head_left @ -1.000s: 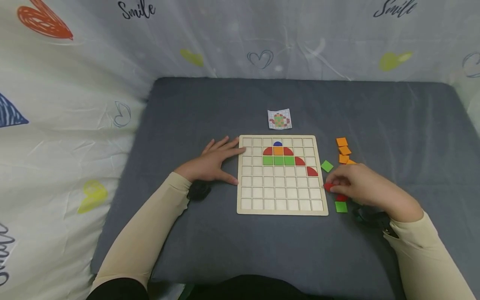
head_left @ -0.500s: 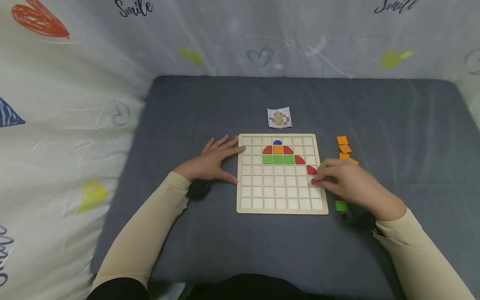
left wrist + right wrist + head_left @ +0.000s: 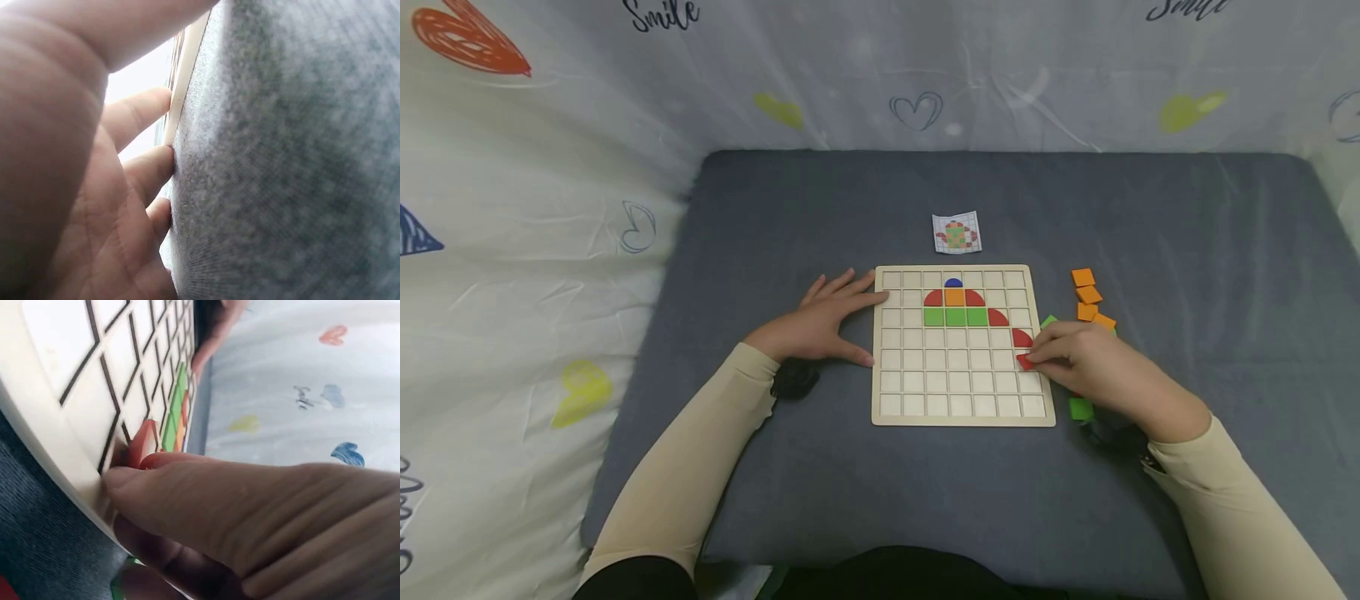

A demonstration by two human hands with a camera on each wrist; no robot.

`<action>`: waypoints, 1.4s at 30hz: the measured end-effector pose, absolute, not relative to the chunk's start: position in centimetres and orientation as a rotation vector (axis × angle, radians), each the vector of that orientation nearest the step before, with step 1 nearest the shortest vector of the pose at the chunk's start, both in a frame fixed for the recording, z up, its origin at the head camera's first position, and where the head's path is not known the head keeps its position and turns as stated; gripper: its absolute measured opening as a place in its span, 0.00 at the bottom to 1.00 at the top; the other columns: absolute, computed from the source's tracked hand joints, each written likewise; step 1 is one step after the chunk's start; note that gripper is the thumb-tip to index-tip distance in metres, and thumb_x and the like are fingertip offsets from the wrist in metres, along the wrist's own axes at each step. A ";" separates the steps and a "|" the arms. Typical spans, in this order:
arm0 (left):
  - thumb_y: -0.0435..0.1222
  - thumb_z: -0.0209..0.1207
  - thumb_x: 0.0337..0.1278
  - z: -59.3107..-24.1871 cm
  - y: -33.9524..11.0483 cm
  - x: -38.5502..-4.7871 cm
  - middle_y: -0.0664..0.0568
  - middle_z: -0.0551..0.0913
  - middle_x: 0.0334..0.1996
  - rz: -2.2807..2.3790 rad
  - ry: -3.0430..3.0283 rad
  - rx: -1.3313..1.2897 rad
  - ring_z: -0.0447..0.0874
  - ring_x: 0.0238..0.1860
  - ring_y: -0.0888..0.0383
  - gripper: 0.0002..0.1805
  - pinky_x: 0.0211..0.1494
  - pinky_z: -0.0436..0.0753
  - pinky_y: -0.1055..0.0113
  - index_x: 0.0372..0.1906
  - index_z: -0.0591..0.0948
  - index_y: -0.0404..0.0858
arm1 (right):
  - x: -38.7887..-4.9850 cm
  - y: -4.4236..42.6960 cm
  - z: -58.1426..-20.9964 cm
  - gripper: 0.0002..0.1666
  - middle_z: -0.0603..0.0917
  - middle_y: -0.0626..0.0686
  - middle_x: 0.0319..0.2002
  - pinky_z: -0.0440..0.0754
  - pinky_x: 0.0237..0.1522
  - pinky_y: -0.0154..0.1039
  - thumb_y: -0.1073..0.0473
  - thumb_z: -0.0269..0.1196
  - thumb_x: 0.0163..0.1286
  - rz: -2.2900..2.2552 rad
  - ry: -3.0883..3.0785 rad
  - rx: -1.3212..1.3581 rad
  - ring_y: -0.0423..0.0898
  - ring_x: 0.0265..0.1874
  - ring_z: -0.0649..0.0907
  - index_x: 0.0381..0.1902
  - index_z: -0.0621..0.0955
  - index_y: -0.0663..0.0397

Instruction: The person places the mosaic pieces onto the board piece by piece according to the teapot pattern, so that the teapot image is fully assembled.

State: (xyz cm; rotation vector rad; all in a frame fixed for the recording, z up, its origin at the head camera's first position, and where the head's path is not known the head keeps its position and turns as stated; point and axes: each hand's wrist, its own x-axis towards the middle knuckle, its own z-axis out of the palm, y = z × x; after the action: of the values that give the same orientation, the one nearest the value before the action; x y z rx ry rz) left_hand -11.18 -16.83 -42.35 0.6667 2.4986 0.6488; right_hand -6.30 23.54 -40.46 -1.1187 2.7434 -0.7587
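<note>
A pale wooden grid board (image 3: 957,421) lies on the table, with blue, red, orange and green pieces set in its upper squares. My left hand (image 3: 816,327) rests at the board's left edge, fingers spread, fingertips touching the frame; the left wrist view shows the fingers (image 3: 147,169) against the wooden edge. Over the board's right side, my right hand (image 3: 1086,362) pinches a small red piece (image 3: 1024,362) between thumb and fingers. That piece sits just below a red quarter-round piece (image 3: 1022,338) in the grid. In the right wrist view, the thumb partly hides the held piece (image 3: 142,445).
Several orange squares (image 3: 1087,294) lie right of the board. A green square (image 3: 1081,408) lies below the right hand, and another green piece (image 3: 1048,321) is partly covered by it. Behind the board is a small picture card (image 3: 957,232) showing a coloured grid pattern.
My right hand has moved left from the loose pieces onto the board, carrying the red piece, and over the last half second turned it slightly. My left hand has stayed in place.
</note>
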 end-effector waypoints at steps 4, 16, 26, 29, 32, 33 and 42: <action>0.58 0.78 0.49 -42.4 -16.7 -11.3 0.53 0.43 0.87 0.649 2.499 0.669 0.28 0.86 0.51 0.59 0.83 0.26 0.43 0.85 0.59 0.55 | -6.3 23.4 -40.5 0.12 0.89 0.48 0.40 0.89 0.39 0.43 0.71 0.80 0.55 -0.705 2.751 -1.127 0.45 0.38 0.86 0.37 0.94 0.56; 0.58 0.79 0.49 -42.0 -16.4 -11.7 0.53 0.43 0.87 0.643 2.495 0.672 0.28 0.86 0.51 0.59 0.83 0.26 0.44 0.85 0.59 0.55 | -6.5 23.4 -40.7 0.11 0.85 0.45 0.36 0.87 0.35 0.38 0.68 0.81 0.56 -0.719 2.802 -1.059 0.40 0.33 0.82 0.38 0.94 0.55; 0.58 0.78 0.49 -42.2 -16.4 -11.8 0.53 0.43 0.87 0.646 2.498 0.684 0.29 0.86 0.51 0.59 0.83 0.26 0.44 0.85 0.59 0.55 | -6.5 23.5 -40.9 0.12 0.86 0.43 0.36 0.86 0.35 0.37 0.69 0.80 0.56 -0.777 2.795 -0.994 0.40 0.34 0.82 0.38 0.94 0.51; 0.58 0.78 0.49 -42.3 -16.3 -11.9 0.53 0.44 0.87 0.646 2.504 0.687 0.29 0.86 0.50 0.59 0.83 0.26 0.44 0.85 0.59 0.56 | -6.6 23.8 -40.6 0.12 0.88 0.43 0.38 0.85 0.38 0.37 0.68 0.79 0.58 -0.783 2.779 -0.928 0.39 0.35 0.82 0.38 0.93 0.49; 0.58 0.79 0.48 -42.4 -16.3 -12.0 0.52 0.44 0.86 0.645 2.506 0.685 0.29 0.86 0.50 0.59 0.83 0.26 0.43 0.85 0.60 0.56 | -6.6 24.2 -40.4 0.12 0.89 0.41 0.38 0.83 0.36 0.35 0.67 0.79 0.60 -0.811 2.770 -0.880 0.38 0.35 0.81 0.39 0.93 0.45; 0.58 0.79 0.48 -42.5 -16.3 -11.9 0.52 0.44 0.86 0.643 2.505 0.683 0.29 0.86 0.50 0.59 0.83 0.26 0.43 0.84 0.60 0.56 | -6.6 24.4 -40.3 0.12 0.89 0.40 0.38 0.82 0.34 0.34 0.66 0.79 0.60 -0.824 2.772 -0.874 0.36 0.34 0.80 0.39 0.93 0.44; 0.59 0.78 0.49 -42.7 -17.0 -11.3 0.53 0.43 0.87 0.645 2.502 0.676 0.29 0.86 0.50 0.59 0.83 0.27 0.43 0.85 0.60 0.56 | -6.9 26.7 -39.5 0.10 0.88 0.44 0.36 0.81 0.32 0.35 0.64 0.77 0.64 -0.737 2.781 -0.688 0.39 0.31 0.80 0.43 0.92 0.51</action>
State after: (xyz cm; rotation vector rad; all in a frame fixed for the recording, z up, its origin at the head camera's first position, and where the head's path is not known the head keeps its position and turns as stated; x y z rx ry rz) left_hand -11.33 -17.01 -42.71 0.6764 2.5018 0.6450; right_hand -6.93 26.75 -39.49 -0.6878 2.7809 -0.7370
